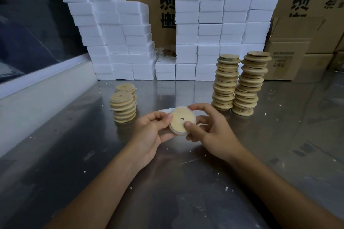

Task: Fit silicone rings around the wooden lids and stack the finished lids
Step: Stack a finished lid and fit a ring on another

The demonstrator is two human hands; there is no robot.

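Observation:
A round wooden lid (179, 119) with a small centre hole is held up above the steel table between both hands. A translucent silicone ring (193, 116) runs along its rim. My left hand (151, 128) grips the lid's left edge with thumb and fingers. My right hand (208, 126) pinches the right side, thumb on the face near the hole and index finger over the top edge. Two short stacks of lids (123, 107) stand to the left. Two tall stacks of lids (240, 83) stand to the right. Pale rings (164, 110) lie behind the hands, mostly hidden.
White foam blocks (210, 29) are piled in a wall at the back of the steel table (167, 182). Cardboard boxes (290, 57) stand at the back right. A white ledge (42, 87) runs along the left. Foam crumbs dot the tabletop.

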